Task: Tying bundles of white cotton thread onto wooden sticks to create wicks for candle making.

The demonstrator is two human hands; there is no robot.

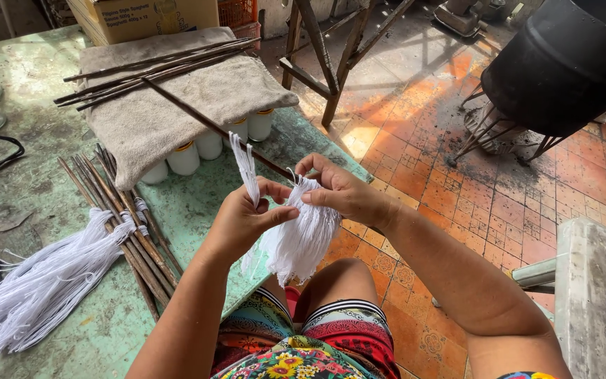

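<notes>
The left hand [241, 214] is pinching a thin bundle of white cotton strings [247, 168] between thumb and forefinger, the free ends standing upward and leaning slightly left. The right hand [341, 191] is gripping the top of a larger hanging tassel of white cotton strings [301, 235] with its fingertips, and the two hands are working close together, almost touching. The tassel is hanging down between the hands, above the person's knees and just off the edge of the table.

A worn green painted table [191, 203] is lying to the left of the hands. On it, a bundle of thin dark wooden sticks [124, 217] is resting with white string wound round it, and a thick spread of loose white strings [36, 288] is trailing from it toward the near left corner. Farther back, a grey folded cloth [177, 98] is covering a row of white cylindrical containers with yellow lids [208, 144], and more dark sticks [149, 70] are lying across the cloth. A cardboard box [145, 15] is standing behind it. To the right, a large black drum on a metal stand [555, 63] is standing on orange patterned floor tiles [471, 196].
</notes>
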